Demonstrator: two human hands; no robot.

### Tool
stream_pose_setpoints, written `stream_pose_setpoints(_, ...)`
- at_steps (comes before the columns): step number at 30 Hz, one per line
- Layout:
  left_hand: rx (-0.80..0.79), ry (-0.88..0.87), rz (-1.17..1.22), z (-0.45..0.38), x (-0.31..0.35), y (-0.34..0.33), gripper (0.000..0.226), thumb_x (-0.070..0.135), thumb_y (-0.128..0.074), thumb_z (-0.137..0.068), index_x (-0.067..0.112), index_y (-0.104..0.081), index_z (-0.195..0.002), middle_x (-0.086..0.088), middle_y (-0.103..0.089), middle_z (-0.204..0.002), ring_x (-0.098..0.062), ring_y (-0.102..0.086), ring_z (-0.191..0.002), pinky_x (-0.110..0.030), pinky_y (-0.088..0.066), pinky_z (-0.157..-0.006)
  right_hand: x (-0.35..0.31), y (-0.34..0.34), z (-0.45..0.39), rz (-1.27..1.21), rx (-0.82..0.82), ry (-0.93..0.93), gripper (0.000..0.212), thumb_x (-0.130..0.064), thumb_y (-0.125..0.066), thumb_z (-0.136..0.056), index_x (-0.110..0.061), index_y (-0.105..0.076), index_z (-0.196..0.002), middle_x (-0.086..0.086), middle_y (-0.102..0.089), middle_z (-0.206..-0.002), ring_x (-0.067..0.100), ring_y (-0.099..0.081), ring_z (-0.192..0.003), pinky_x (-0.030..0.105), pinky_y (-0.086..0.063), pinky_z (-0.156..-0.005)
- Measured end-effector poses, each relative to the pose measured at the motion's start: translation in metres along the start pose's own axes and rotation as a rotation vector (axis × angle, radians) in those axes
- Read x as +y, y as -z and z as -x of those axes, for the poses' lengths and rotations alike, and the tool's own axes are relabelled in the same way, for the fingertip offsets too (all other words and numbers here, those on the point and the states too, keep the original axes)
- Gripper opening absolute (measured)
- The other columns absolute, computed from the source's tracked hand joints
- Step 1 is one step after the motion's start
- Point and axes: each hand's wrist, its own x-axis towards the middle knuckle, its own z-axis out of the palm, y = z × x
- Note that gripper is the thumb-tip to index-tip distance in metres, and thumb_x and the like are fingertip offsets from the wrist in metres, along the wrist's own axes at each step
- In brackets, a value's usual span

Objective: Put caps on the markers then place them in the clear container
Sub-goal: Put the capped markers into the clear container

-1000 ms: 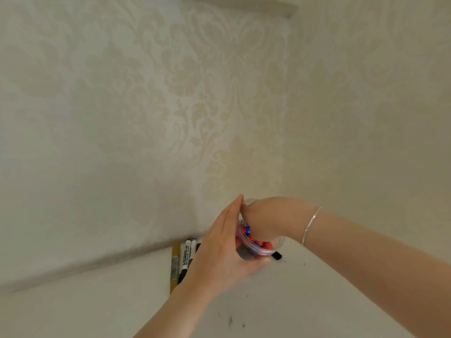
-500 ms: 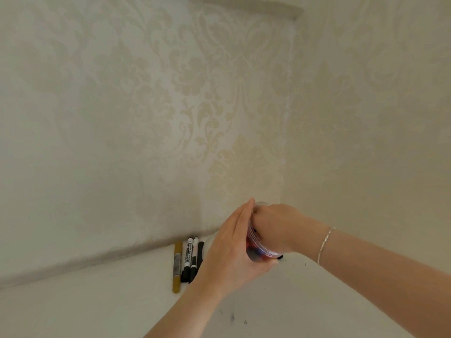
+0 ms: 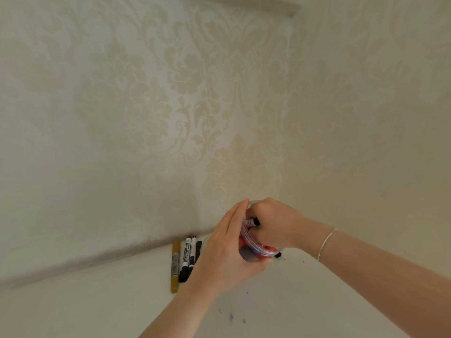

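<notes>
My left hand wraps around the side of the clear container, which is tilted with its mouth toward my right hand. My right hand reaches into that mouth and grips a white marker with a black end. Red and blue markers show through the container's wall. On the white table, left of my hands, lie a gold marker, a white-and-black whiteboard marker and further black markers side by side. A small black piece lies just below the container's rim.
The white table meets patterned beige wallpaper in a corner directly behind my hands. Small dark ink marks dot the table in front of the container. A thin bracelet sits on my right wrist.
My right hand has drawn a white marker with a black end into sight at the container's mouth. Both hands and the container have hardly shifted; the view tilted slightly.
</notes>
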Motion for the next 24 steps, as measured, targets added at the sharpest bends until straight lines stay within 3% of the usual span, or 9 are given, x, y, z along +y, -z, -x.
stream_pose_setpoints(8,0.02,-0.02,-0.008,0.0,0.003,0.0,0.105,0.056,-0.076,-0.066,0.025,-0.018,-0.148,0.009,-0.038,-0.147,-0.006,-0.044,-0.13,-0.032,-0.049,-0.097,0.001,-0.007,0.005,0.129,0.214,0.135,0.033,-0.038,-0.037,-0.089,-0.011,-0.057,-0.089,0.002,-0.063,-0.085,0.028,-0.059,-0.072,0.032,-0.04,-0.06)
stream_pose_setpoints(11,0.015,-0.029,-0.018,0.002,0.003,0.0,0.105,0.055,-0.077,-0.067,0.023,-0.02,-0.148,0.008,-0.038,-0.147,-0.006,-0.043,-0.132,-0.033,-0.049,-0.097,0.003,-0.012,0.009,0.235,0.28,0.215,0.041,-0.041,-0.031,-0.087,-0.011,-0.057,-0.076,0.004,-0.062,-0.061,0.03,-0.057,-0.048,0.029,-0.03,-0.045)
stream_pose_setpoints(14,0.0,-0.047,-0.034,0.005,0.001,0.0,0.104,0.054,-0.077,-0.068,0.023,-0.019,-0.149,0.008,-0.037,-0.148,-0.007,-0.042,-0.133,-0.033,-0.049,-0.098,0.006,-0.012,0.01,0.294,0.34,0.236,0.038,-0.037,-0.036,-0.083,-0.013,-0.057,-0.061,-0.002,-0.05,-0.039,0.023,-0.043,-0.026,0.021,-0.021,-0.035)
stream_pose_setpoints(17,0.01,-0.066,-0.03,0.007,0.0,0.0,0.103,0.053,-0.077,-0.069,0.021,-0.02,-0.149,0.008,-0.036,-0.149,-0.007,-0.039,-0.135,-0.033,-0.047,-0.1,0.002,-0.013,0.009,0.228,0.254,0.237,0.047,-0.04,-0.025,-0.086,-0.016,-0.063,-0.075,-0.001,-0.061,-0.058,0.025,-0.057,-0.045,0.028,-0.039,-0.039)
stream_pose_setpoints(19,0.031,-0.068,-0.023,0.007,-0.001,0.001,0.104,0.052,-0.079,-0.069,0.018,-0.022,-0.149,0.007,-0.036,-0.149,-0.008,-0.039,-0.135,-0.033,-0.047,-0.101,-0.003,-0.011,0.009,0.173,0.211,0.178,0.058,-0.044,-0.011,-0.088,-0.017,-0.062,-0.093,0.001,-0.067,-0.084,0.026,-0.062,-0.073,0.036,-0.049,-0.059)
stream_pose_setpoints(21,0.044,-0.064,-0.013,0.007,-0.003,0.001,0.105,0.05,-0.081,-0.068,0.017,-0.023,-0.149,0.006,-0.036,-0.149,-0.009,-0.041,-0.134,-0.034,-0.048,-0.099,-0.009,-0.007,0.011,0.08,0.134,0.118,0.046,-0.038,-0.021,-0.094,-0.014,-0.06,-0.094,0.004,-0.065,-0.09,0.025,-0.059,-0.08,0.036,-0.048,-0.068)
stream_pose_setpoints(24,0.046,-0.071,-0.006,0.007,-0.003,0.001,0.105,0.047,-0.083,-0.067,0.014,-0.025,-0.149,0.006,-0.037,-0.148,-0.009,-0.042,-0.134,-0.034,-0.049,-0.098,-0.018,0.004,0.013,-0.123,-0.001,0.044,0.023,-0.026,-0.038,-0.093,-0.013,-0.053,-0.081,0.004,-0.058,-0.081,0.021,-0.052,-0.072,0.029,-0.043,-0.064)
